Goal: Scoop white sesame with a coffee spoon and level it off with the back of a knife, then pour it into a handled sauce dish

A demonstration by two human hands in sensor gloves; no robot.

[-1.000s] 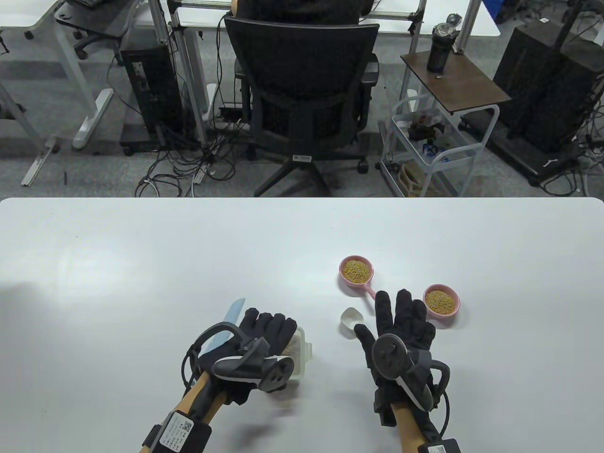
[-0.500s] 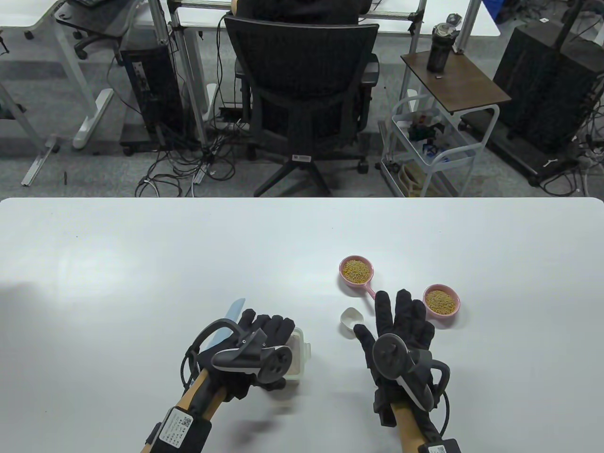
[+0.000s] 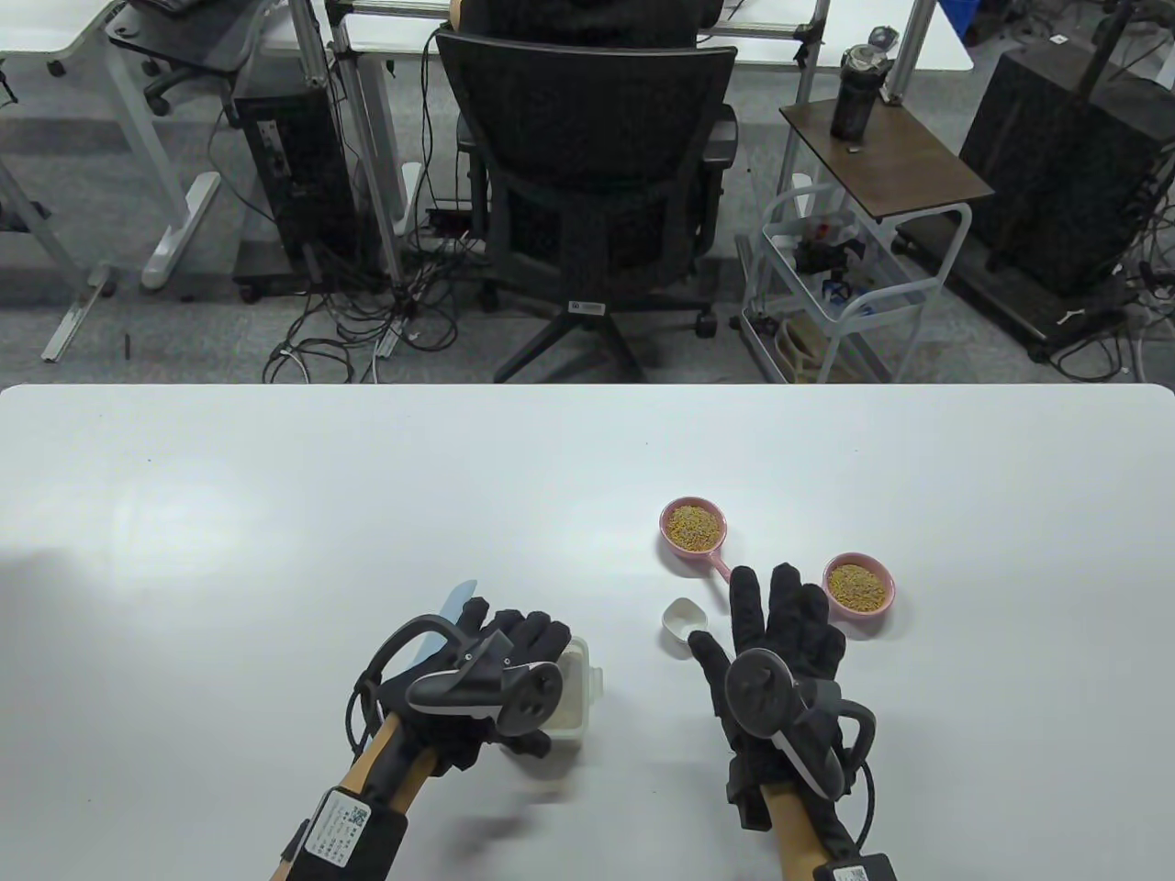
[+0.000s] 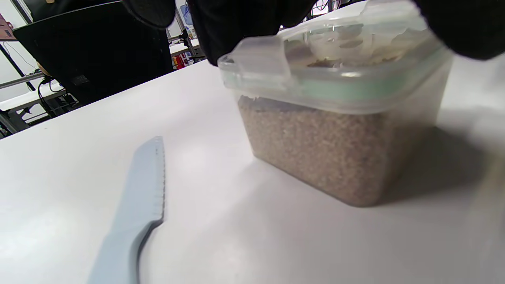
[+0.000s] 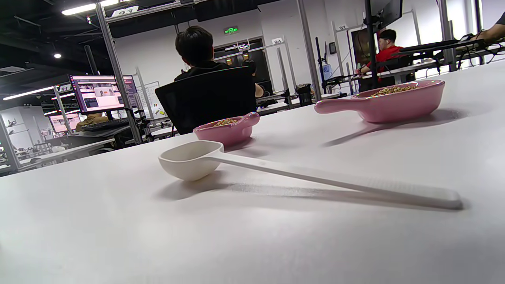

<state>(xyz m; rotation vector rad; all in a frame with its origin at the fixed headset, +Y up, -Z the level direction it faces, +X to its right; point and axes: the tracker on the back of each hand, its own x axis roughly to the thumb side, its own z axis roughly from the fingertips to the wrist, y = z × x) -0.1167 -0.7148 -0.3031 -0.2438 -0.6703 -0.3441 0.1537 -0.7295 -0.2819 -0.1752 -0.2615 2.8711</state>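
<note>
The white table carries everything. The left hand lies over a clear lidded box of pale sesame, fingers curled down round its lid and hiding most of it from above. The right hand rests flat with fingers spread and straight, covering the handle of the white spoon; only the bowl shows from above. Two pink handled dishes hold grain. A pale blue knife lies beside the box, its handle cut off.
</note>
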